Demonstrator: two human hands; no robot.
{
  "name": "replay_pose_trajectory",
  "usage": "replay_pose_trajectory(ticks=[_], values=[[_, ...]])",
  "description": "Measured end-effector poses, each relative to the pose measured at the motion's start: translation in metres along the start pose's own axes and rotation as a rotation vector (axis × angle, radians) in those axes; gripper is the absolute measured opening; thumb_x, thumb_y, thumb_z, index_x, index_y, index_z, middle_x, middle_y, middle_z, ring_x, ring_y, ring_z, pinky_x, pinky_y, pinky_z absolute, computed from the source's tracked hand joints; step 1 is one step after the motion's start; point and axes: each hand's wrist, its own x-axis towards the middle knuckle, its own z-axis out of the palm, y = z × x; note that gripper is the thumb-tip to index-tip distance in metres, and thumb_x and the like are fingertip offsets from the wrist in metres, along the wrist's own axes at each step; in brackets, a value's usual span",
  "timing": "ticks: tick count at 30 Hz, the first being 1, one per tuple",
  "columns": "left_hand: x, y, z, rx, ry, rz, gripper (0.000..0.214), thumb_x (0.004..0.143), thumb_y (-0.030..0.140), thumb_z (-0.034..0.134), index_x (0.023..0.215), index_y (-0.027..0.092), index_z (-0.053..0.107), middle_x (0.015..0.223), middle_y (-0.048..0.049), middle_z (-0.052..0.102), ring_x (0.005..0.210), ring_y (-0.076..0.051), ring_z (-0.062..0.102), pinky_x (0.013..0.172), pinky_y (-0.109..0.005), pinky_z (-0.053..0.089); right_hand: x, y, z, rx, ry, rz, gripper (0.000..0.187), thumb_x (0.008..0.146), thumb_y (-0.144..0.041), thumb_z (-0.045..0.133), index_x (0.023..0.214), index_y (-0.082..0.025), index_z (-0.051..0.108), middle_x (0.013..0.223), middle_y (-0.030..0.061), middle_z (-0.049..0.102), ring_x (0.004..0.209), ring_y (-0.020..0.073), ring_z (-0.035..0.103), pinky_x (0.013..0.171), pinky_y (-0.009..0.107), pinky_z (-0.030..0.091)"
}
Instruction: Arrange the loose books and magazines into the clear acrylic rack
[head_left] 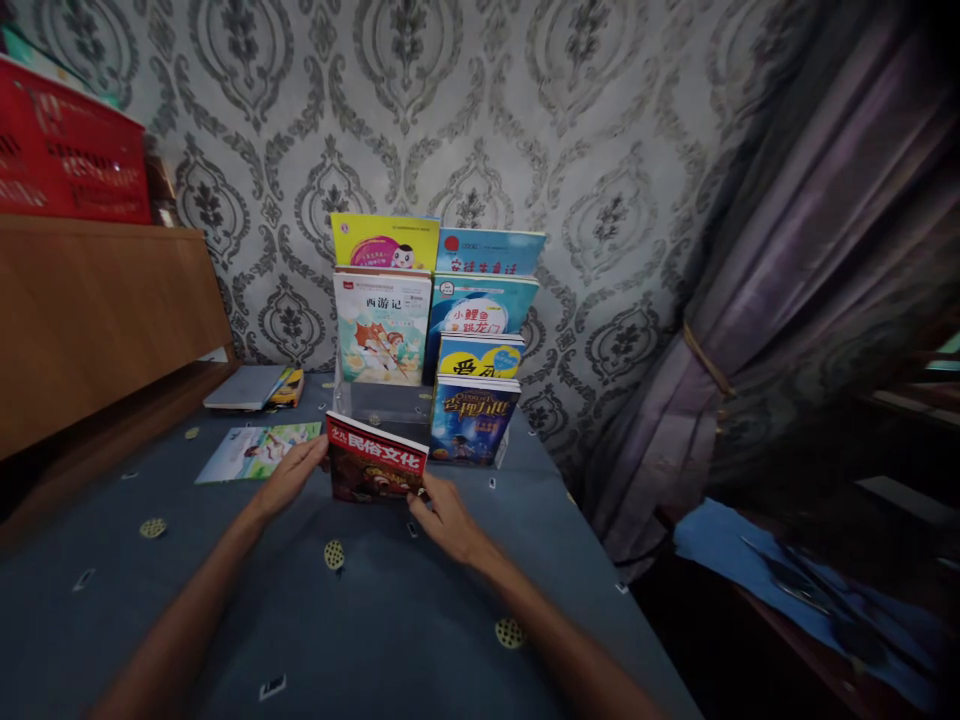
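A dark red book (377,462) with white lettering stands tilted in front of the clear book rack (379,400). My left hand (294,470) is closed on its left edge, its fingertips mostly behind the cover. On the lower right corner, my right hand (444,512) grips the same book between thumb and fingers. Behind it, the rack's left column holds a white book (384,330) and a yellow book (386,243). The right column carries a dark blue book (474,420), a yellow-and-blue book (480,357), a teal book (484,303) and a light blue book (491,250).
A thin pale book (259,450) lies flat left of the rack, with a small pile of books (255,388) behind it. A wooden cabinet (112,310) bears a red basket (75,145). At right hang a curtain (690,370) and a blue cloth (750,550) beyond the table edge.
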Motion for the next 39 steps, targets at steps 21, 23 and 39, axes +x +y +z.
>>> replay_pose_trajectory(ticks=[21,23,39], values=[[-0.025,-0.014,0.051,0.206,0.363,0.127,0.059,0.095,0.071,0.035,0.066,0.021,0.046,0.064,0.0021,0.046,0.063,-0.014,0.043,0.06,-0.027,0.037,-0.028,0.008,0.031,-0.052,0.229,-0.067,0.013,0.093,-0.017,0.044,0.093,-0.021,0.056,0.086,0.0039,0.064,0.077,0.0182,0.058,0.073,0.029,0.049],[-0.025,-0.014,0.049,0.209,0.344,0.126,0.058,0.097,0.069,0.035,0.067,0.021,0.047,0.065,0.0021,0.046,0.063,-0.014,0.043,0.06,-0.027,0.036,-0.028,0.009,0.031,-0.057,0.236,-0.072,0.013,0.092,-0.017,0.044,0.092,-0.021,0.056,0.084,0.0035,0.063,0.076,0.0181,0.058,0.072,0.029,0.049],[-0.027,-0.014,0.049,0.215,0.334,0.139,0.055,0.098,0.067,0.035,0.069,0.021,0.047,0.066,0.0019,0.047,0.064,-0.015,0.044,0.061,-0.027,0.037,-0.028,0.008,0.032,-0.057,0.249,-0.136,0.015,0.093,-0.015,0.044,0.095,-0.023,0.056,0.085,0.0036,0.063,0.075,0.019,0.058,0.071,0.031,0.051]])
